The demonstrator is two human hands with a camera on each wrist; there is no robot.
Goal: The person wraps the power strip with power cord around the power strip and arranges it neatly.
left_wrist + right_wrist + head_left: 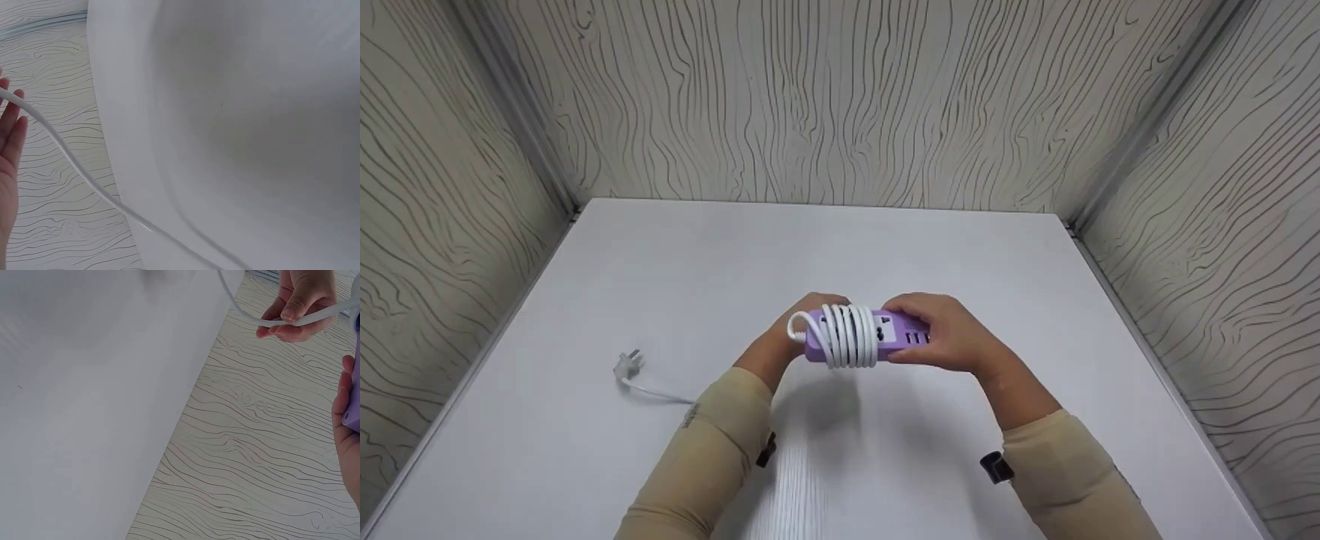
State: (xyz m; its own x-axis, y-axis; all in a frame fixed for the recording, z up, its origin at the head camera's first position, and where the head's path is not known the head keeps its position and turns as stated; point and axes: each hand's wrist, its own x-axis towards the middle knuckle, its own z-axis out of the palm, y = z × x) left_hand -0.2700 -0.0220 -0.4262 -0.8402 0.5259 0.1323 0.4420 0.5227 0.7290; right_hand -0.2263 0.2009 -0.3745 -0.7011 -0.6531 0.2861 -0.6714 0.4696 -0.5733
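A purple power strip [886,330] with white sockets and several USB ports is held up over the table. Its white cord [850,337] is wound several turns around the left part of the strip. My right hand [956,337] grips the strip's right end, thumb along the near side. Behind the left end is my left hand [781,328], mostly hidden in the head view. The right wrist view shows the left hand [304,309] pinching the cord [329,312] between thumb and fingers. From there a free length of cord [84,174] hangs down in the left wrist view.
The cord's white plug [628,365] lies on the left side of the white table [720,255], prongs pointing up and away. Wood-grain panels [840,105] enclose the back and sides. Dark clips [996,467] sit at both sleeves.
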